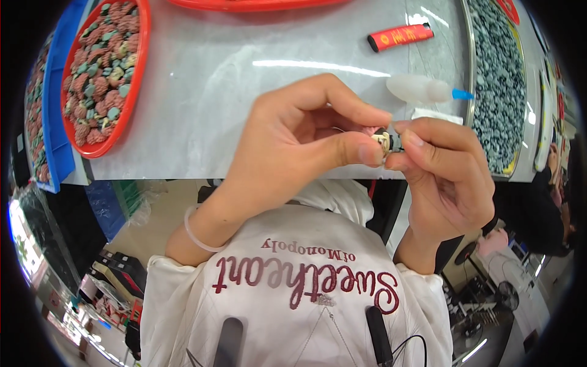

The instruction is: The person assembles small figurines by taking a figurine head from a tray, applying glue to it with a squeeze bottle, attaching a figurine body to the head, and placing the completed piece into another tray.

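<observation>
Between my two hands, just above the table's near edge, is a small figurine point(381, 140) with pink, cream and black parts. My left hand point(287, 137) grips it between thumb and fingers. My right hand point(449, 168) has its thumb and fingertips pinched on a small grey piece point(395, 144) at the figurine's right side, and the two touch. Fingers cover much of both, so their full shape is hidden. Beyond my right hand lies a squeeze bottle point(422, 90), translucent white with a blue tip.
A red oval basket point(145, 61) of pink and grey-green pieces stands left, beside a blue bin point(56, 131). Far right is a metal-rimmed tray point(470, 67) full of small dark pieces. A red stick-shaped object point(400, 38) with black ends and another red tray point(263, 7) lie farther back.
</observation>
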`<move>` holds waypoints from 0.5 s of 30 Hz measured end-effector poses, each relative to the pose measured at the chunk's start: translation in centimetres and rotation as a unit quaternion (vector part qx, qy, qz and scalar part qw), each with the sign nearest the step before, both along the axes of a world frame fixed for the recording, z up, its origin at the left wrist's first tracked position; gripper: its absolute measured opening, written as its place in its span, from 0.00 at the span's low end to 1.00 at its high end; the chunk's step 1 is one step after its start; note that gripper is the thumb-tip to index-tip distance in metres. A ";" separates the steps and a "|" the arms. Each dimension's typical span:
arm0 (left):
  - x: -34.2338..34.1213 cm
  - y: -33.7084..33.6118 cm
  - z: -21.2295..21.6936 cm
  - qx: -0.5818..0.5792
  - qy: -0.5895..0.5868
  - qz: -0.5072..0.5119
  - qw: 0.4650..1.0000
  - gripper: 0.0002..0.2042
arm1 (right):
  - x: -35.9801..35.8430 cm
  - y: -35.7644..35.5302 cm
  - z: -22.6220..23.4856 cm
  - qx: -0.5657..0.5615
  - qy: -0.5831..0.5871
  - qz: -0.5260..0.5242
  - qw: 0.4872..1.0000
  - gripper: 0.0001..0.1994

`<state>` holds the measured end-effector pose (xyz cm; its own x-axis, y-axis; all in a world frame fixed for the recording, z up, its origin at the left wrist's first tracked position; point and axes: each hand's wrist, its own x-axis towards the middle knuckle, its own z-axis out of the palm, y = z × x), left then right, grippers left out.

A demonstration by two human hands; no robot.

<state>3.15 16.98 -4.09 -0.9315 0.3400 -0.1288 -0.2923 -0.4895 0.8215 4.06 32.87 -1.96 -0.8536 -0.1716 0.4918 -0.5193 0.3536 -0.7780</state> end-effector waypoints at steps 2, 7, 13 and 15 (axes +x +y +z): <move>-0.1 -0.1 0.2 0.001 -0.001 -0.009 1.000 0.11 | 0.0 -0.2 0.2 -0.002 -0.006 0.001 1.000 0.10; -0.1 -1.0 0.6 0.050 0.008 -0.016 0.999 0.14 | -0.1 -1.4 -0.2 0.075 0.086 -0.006 0.993 0.17; -2.1 -8.1 2.8 -0.323 0.276 0.231 0.875 0.11 | 1.0 0.2 1.7 -0.049 -0.127 0.192 0.972 0.21; -2.3 -10.8 3.3 -0.583 0.299 0.276 0.704 0.10 | 1.3 -1.0 1.9 -0.260 -0.239 0.306 0.884 0.20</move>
<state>0.86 6.17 -0.76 -0.8864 -0.1077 0.4502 0.2458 0.7146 0.6549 5.40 31.89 -0.07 -0.8111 -0.5297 0.2481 -0.0581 -0.3490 -0.9353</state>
